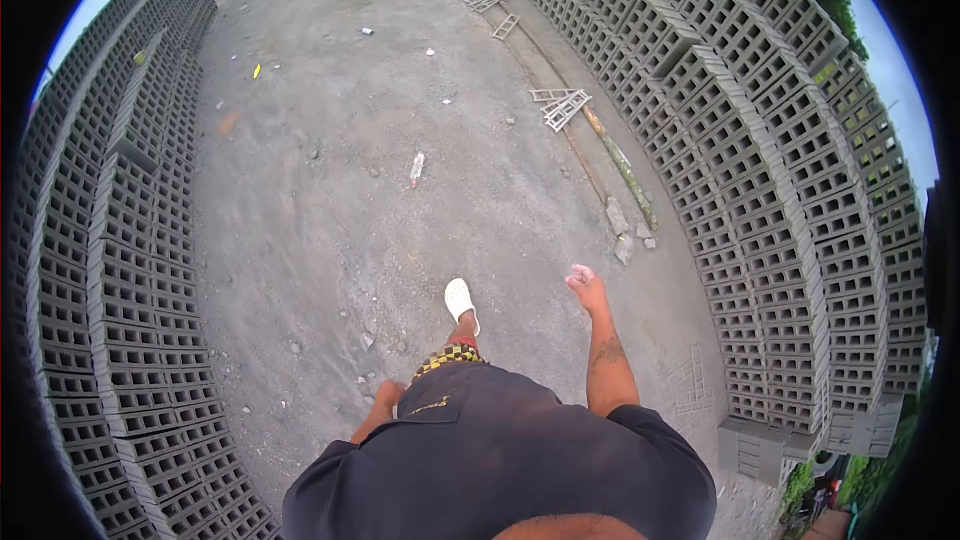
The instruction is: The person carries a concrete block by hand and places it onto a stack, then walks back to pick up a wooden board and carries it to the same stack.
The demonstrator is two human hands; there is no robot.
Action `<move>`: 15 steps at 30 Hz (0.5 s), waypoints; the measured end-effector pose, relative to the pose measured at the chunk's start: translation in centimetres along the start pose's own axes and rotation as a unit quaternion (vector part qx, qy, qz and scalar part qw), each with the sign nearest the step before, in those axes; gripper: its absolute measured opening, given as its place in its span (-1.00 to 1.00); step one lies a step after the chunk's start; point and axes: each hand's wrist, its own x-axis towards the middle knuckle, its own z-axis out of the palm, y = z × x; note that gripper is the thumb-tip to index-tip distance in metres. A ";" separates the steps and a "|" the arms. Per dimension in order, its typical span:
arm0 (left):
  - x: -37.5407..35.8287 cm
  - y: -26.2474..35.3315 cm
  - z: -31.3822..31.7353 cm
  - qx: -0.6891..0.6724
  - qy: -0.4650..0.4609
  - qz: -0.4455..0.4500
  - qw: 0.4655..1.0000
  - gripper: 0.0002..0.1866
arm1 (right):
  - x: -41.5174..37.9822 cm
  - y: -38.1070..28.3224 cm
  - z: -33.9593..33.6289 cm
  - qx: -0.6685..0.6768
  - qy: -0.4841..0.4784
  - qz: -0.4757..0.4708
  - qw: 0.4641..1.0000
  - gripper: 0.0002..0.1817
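Right hand: the right hand (587,288) is held out over the ground (330,190), fingers curled inward; whether their tips meet cannot be told, and no object shows in them.
Left hand: the left hand (387,398) is low beside the dark shirt (500,460); it shows too little to tell whether its fingers are apart or together.
Broken lumps: the grey lumps (624,249) lie on the ground at the near end of the pole (622,170), beyond the right hand and to its right, apart from the fingers and nearer to them than the block stacks.
Lump handling: probably heavy for their size, hard, rough rather than slippery, likely to crumble at the edges; best gripped around the thickest part, with the palm underneath.
Right stack: the hollow blocks (770,240) stand in tall rows well to the right of the right hand, untouched. Each is likely heavy, stiff and gritty, brittle at its thin walls; two hands at opposite ends would suit.
Left stack: more blocks (135,290), well apart from the left hand.
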 end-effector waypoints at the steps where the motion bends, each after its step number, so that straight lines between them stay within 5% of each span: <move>1: 2.8 1.5 -2.8 0.048 0.025 0.030 0.998 -0.75 | 2.8 -1.2 1.1 0.004 0.001 -0.010 1.000 -0.58; 2: 4.6 4.5 -5.8 0.092 0.048 0.060 0.993 -0.75 | 4.4 -1.4 1.9 0.030 -0.047 0.024 0.998 -0.58; 3: 10.0 4.0 -7.4 0.223 0.054 0.206 0.951 -0.72 | 5.3 -0.9 1.5 0.049 -0.100 0.070 0.991 -0.58; 4: 15.7 4.2 -8.4 0.007 0.028 0.127 0.991 -0.76 | 6.0 -1.9 0.2 0.015 -0.154 0.126 0.980 -0.57; 5: 17.6 7.7 -11.6 -0.238 0.128 0.020 0.963 -0.79 | 7.0 -3.6 -0.2 -0.012 -0.206 0.177 0.962 -0.56; 6: 16.8 12.8 -17.2 -0.166 0.187 0.073 0.965 -0.75 | 8.5 -2.9 -0.4 0.000 -0.178 0.204 0.963 -0.57; 7: 18.9 15.8 -20.7 -0.241 0.155 0.044 0.957 -0.71 | 9.4 -0.3 -1.1 0.010 -0.150 0.230 0.962 -0.58; 8: 21.1 18.4 -23.8 -0.196 0.176 0.078 0.962 -0.70 | 10.1 2.8 -1.5 -0.038 -0.070 0.181 0.980 -0.62; 11: 26.6 25.2 -31.6 -0.172 0.192 0.120 0.959 -0.71 | 11.4 8.1 -2.9 0.100 0.042 0.390 0.914 -0.79; 12: 28.5 27.3 -33.8 -0.195 0.183 0.132 0.955 -0.73 | 11.9 7.7 -3.3 0.067 0.026 0.437 0.897 -0.85; 13: 30.8 28.7 -35.4 -0.197 0.188 0.135 0.953 -0.73 | 12.6 9.1 -3.6 -0.069 -0.067 0.359 0.928 -0.85; 15: 34.5 31.3 -37.5 -0.183 0.197 0.112 0.957 -0.74 | 20.1 6.5 -3.5 -0.060 -0.074 0.349 0.932 -0.85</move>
